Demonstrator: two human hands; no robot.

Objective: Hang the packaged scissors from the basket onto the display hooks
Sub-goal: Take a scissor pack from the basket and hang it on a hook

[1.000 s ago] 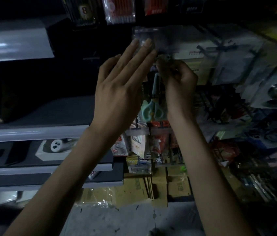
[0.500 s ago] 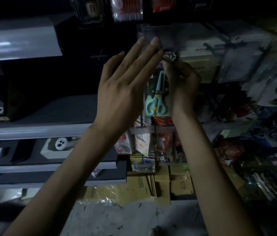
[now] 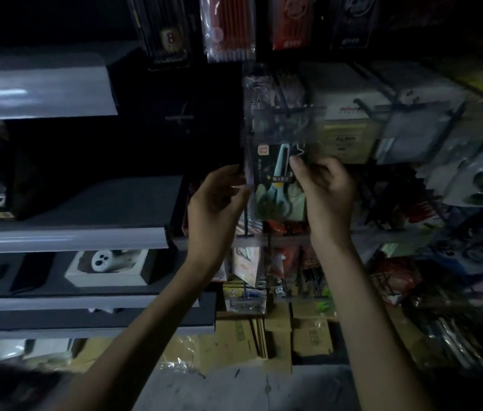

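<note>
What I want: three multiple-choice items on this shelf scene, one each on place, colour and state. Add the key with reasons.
1. Where is the scissors pack?
A. on the floor
B. between the left hand and the right hand
C. lying on a grey shelf

2. What colour are the scissors inside?
A. red
B. yellow
C. pale green-blue

3. What does the right hand do?
A. pinches the pack's upper right edge
B. hangs open
C. presses a box

Key: B, a hand holds each side edge; C, handles and blade cover show mint and teal; A, thumb and fingers close on that edge.
</note>
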